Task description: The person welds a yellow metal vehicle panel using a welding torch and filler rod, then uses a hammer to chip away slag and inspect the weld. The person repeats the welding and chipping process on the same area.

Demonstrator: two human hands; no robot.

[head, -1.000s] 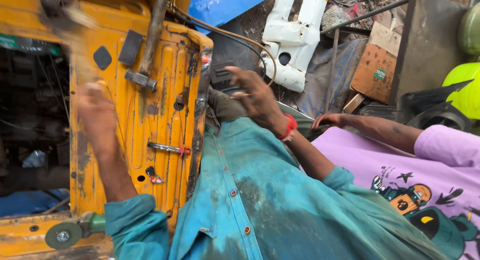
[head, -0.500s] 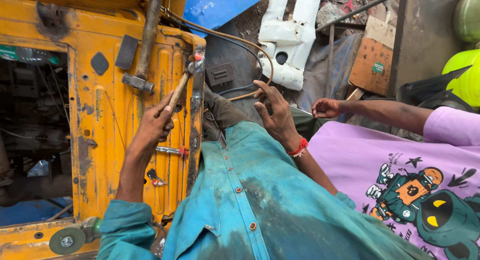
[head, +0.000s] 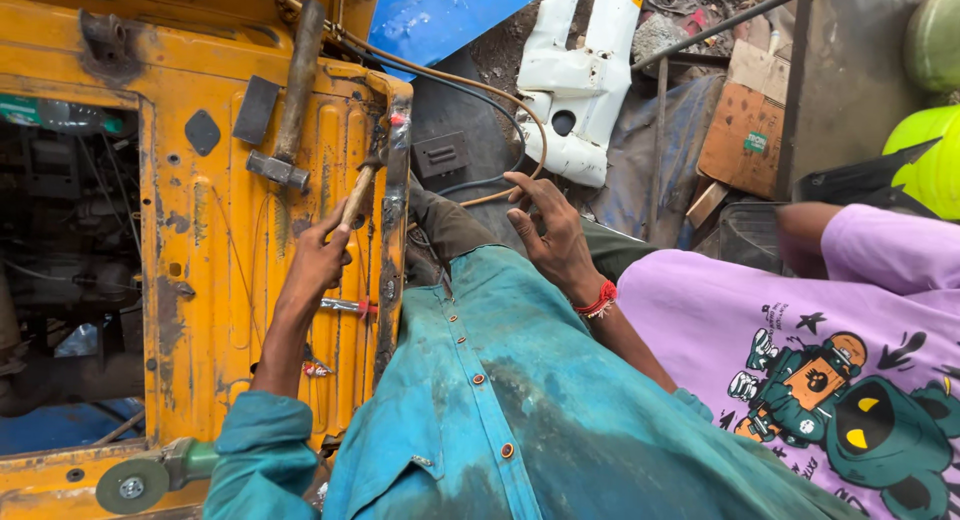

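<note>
The left hand (head: 318, 260) wraps the lower end of a wooden handle (head: 356, 195), so that end is hidden; the tool's head at 12 o'clock is lost against the rusty edge of the yellow door (head: 215, 280). The grinder (head: 140, 480) at 7 o'clock is half covered by the teal sleeve (head: 255, 460). A neighbour in a purple shirt (head: 800, 350) is cut off at 3 o'clock, their hand unseen. The right hand (head: 550, 235) hides part of the cable (head: 500, 195).
</note>
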